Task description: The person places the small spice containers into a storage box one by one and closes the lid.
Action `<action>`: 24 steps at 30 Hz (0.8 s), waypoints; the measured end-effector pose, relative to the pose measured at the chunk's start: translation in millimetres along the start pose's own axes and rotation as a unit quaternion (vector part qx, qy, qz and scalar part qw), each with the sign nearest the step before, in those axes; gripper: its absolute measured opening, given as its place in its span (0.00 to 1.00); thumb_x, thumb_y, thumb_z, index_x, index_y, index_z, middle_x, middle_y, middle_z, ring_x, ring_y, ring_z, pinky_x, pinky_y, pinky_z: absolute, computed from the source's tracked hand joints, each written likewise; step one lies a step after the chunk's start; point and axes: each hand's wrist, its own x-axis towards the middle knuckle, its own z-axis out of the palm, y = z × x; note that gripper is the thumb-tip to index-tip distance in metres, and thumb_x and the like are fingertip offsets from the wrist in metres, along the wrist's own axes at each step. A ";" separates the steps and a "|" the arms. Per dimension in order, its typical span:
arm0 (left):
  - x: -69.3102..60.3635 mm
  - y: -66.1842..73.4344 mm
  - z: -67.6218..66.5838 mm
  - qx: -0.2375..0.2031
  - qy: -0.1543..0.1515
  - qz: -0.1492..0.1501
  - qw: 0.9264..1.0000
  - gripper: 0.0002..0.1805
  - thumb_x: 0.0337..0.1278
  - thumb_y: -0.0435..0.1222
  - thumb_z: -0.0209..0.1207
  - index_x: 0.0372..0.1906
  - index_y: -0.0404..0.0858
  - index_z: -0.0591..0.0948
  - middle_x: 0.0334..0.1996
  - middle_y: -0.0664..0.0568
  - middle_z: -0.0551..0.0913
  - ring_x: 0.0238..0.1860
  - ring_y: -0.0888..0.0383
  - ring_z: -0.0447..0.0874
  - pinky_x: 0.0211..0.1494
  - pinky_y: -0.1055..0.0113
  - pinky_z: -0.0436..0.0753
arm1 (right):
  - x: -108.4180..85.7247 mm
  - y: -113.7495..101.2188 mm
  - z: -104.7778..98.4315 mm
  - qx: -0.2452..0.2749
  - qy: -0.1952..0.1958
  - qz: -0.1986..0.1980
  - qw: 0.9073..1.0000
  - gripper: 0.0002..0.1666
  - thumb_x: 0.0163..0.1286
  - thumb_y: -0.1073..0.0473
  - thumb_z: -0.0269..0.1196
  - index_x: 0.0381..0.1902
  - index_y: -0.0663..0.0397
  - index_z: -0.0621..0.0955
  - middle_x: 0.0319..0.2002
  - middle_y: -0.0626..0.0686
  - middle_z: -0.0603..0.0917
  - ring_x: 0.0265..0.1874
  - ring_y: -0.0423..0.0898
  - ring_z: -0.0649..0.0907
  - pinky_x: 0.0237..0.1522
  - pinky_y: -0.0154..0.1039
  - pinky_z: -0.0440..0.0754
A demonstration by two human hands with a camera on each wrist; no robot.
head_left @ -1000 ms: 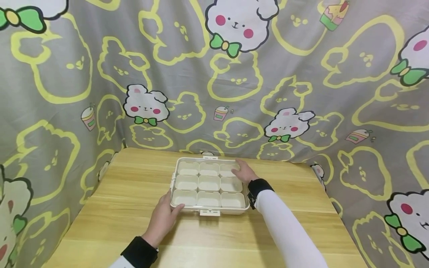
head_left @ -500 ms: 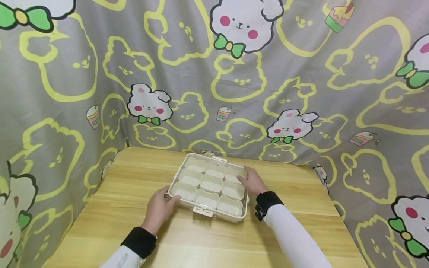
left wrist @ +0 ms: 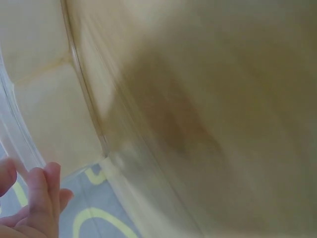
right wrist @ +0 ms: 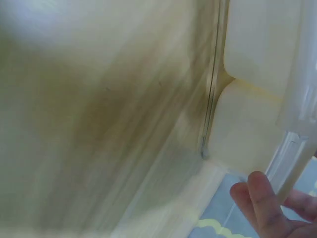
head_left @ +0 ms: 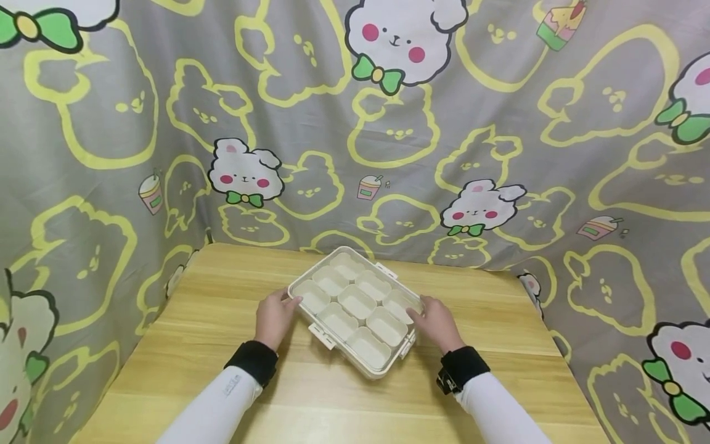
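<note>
A cream storage box (head_left: 355,364) with a clear top and latches on its sides stands at an angle over the table, one corner toward me. Rows of small cream cups (head_left: 357,301) show inside it. My left hand (head_left: 274,317) grips the left corner, thumb on top of the rim. At the right corner my right hand (head_left: 438,324) holds the box, its thumb also over the rim. In the left wrist view, the fingers (left wrist: 42,198) are at the box's edge. The right wrist view shows fingers (right wrist: 265,198) against the clear edge. Whether the box touches the table is unclear.
The wooden table (head_left: 222,271) runs back to a grey curtain (head_left: 310,123) printed with rabbits and yellow outlines. More curtain hangs along the left and right sides. A latch (head_left: 322,337) juts from the box's front left side.
The box has turned clockwise, from square with the table to a corner pointing at me. My left hand has moved up the table; my right hand has come down and right.
</note>
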 end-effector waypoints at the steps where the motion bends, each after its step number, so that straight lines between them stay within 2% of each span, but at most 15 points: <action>1: 2.4 0.6 1.2 0.002 0.002 -0.002 1.000 0.22 0.62 0.39 0.67 0.53 0.26 0.82 0.49 0.33 0.84 0.50 0.37 0.85 0.54 0.44 0.82 | -3.3 -0.4 0.5 -0.004 0.004 -0.005 1.000 0.38 0.70 0.51 0.65 0.63 0.80 0.70 0.53 0.75 0.79 0.48 0.65 0.83 0.57 0.60 0.78; 7: 16.0 6.3 6.3 0.008 -0.009 0.003 1.000 0.20 0.64 0.38 0.65 0.53 0.27 0.82 0.48 0.33 0.85 0.51 0.37 0.84 0.54 0.44 0.81 | -24.5 -6.6 3.6 -0.026 0.034 -0.018 0.999 0.29 0.68 0.54 0.67 0.54 0.76 0.78 0.38 0.66 0.85 0.31 0.53 0.84 0.43 0.56 0.84; 11: 24.5 11.9 7.8 -0.033 -0.046 0.003 0.998 0.21 0.65 0.36 0.64 0.58 0.28 0.80 0.52 0.33 0.83 0.53 0.39 0.84 0.56 0.47 0.81 | -40.3 -13.8 5.5 -0.056 0.041 -0.021 0.997 0.32 0.69 0.55 0.66 0.56 0.82 0.75 0.40 0.72 0.83 0.30 0.56 0.85 0.40 0.56 0.85; 14: 29.7 14.3 10.0 -0.080 -0.088 -0.015 0.993 0.25 0.65 0.33 0.63 0.64 0.28 0.75 0.56 0.33 0.81 0.56 0.40 0.82 0.57 0.51 0.82 | -52.0 -20.6 7.5 -0.082 0.042 -0.032 0.995 0.34 0.69 0.55 0.66 0.55 0.85 0.74 0.38 0.73 0.81 0.29 0.59 0.84 0.37 0.56 0.85; 17: 34.4 15.1 12.8 -0.128 -0.135 -0.036 0.982 0.31 0.65 0.31 0.62 0.70 0.27 0.68 0.61 0.32 0.77 0.60 0.41 0.79 0.57 0.56 0.82 | -63.1 -28.1 10.3 -0.111 0.048 -0.047 0.992 0.30 0.68 0.56 0.66 0.50 0.84 0.76 0.31 0.67 0.80 0.25 0.58 0.83 0.32 0.53 0.85; 20: 39.5 13.8 16.6 -0.160 -0.169 -0.036 0.972 0.34 0.67 0.29 0.60 0.72 0.25 0.61 0.65 0.29 0.71 0.65 0.39 0.74 0.59 0.57 0.80 | -74.0 -36.3 12.0 -0.130 0.053 -0.058 0.988 0.28 0.68 0.56 0.67 0.45 0.84 0.77 0.27 0.63 0.78 0.22 0.56 0.82 0.27 0.51 0.85; 22: 43.4 12.5 19.8 -0.162 -0.176 -0.027 0.971 0.32 0.68 0.30 0.59 0.72 0.24 0.62 0.65 0.29 0.71 0.65 0.38 0.73 0.60 0.57 0.80 | -81.0 -42.1 13.5 -0.141 0.056 -0.068 0.986 0.28 0.67 0.56 0.67 0.43 0.84 0.77 0.26 0.64 0.79 0.20 0.56 0.82 0.26 0.50 0.84; 24: 47.4 11.7 22.8 -0.142 -0.168 -0.014 0.975 0.29 0.69 0.31 0.60 0.69 0.24 0.66 0.63 0.29 0.74 0.63 0.38 0.76 0.60 0.55 0.80 | -88.2 -47.7 16.3 -0.152 0.059 -0.076 0.984 0.28 0.67 0.56 0.68 0.43 0.84 0.77 0.27 0.65 0.80 0.20 0.56 0.82 0.25 0.49 0.85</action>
